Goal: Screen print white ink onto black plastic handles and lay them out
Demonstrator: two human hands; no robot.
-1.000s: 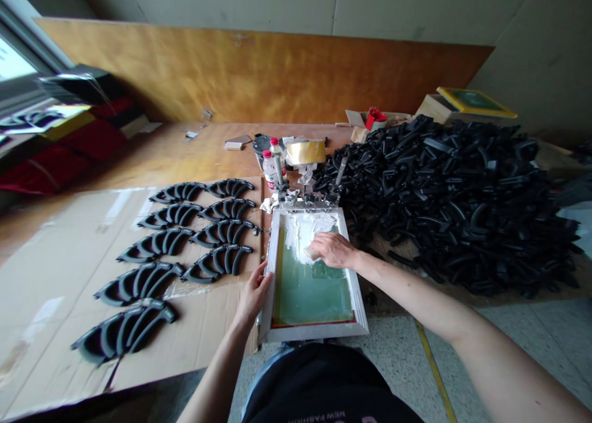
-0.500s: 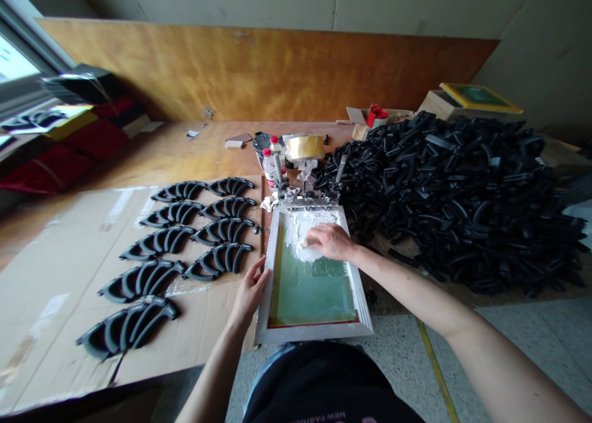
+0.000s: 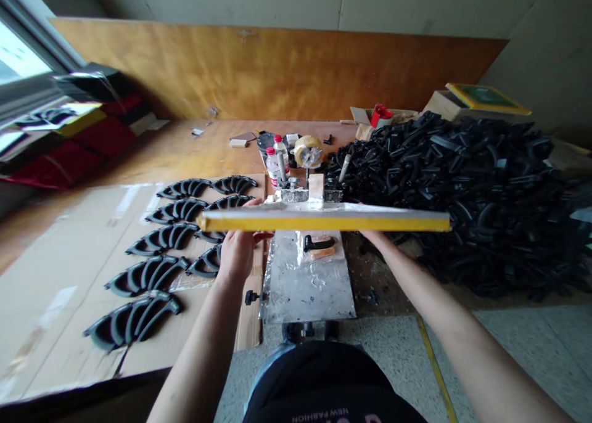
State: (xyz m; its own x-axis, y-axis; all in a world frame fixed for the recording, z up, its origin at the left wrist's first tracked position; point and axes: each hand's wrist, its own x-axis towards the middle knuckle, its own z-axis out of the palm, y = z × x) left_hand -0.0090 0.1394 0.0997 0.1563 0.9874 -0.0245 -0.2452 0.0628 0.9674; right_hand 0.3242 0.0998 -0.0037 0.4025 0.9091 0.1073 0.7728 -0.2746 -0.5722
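Observation:
The screen-printing frame (image 3: pixel 324 221) is tilted up, its yellow-edged front rim facing me. My left hand (image 3: pixel 238 250) grips its left side, a finger showing above the rim and the thumb below. My right forearm reaches to the frame's right side; my right hand is hidden behind the rim, so its fingers and anything in them cannot be seen. A squeegee (image 3: pixel 317 188) with a light wooden-looking face stands upright at the back of the frame. Under the frame, a black curved handle-like part (image 3: pixel 319 244) lies on the ink-smeared metal base plate (image 3: pixel 309 290), beside a small orange piece (image 3: pixel 322 253).
Rows of black curved parts (image 3: pixel 134 321) lie on cardboard (image 3: pixel 55 256) at the left. A large heap of similar black parts (image 3: pixel 462 195) covers the right. Behind the press stand red-capped bottles (image 3: pixel 272 167) and a tape roll (image 3: pixel 308 150). A black knob (image 3: pixel 251 297) juts out left.
The frame has swung up from lying flat, uncovering the base plate and black part. My right hand has left the white ink and squeegee; my left hand has risen with the frame.

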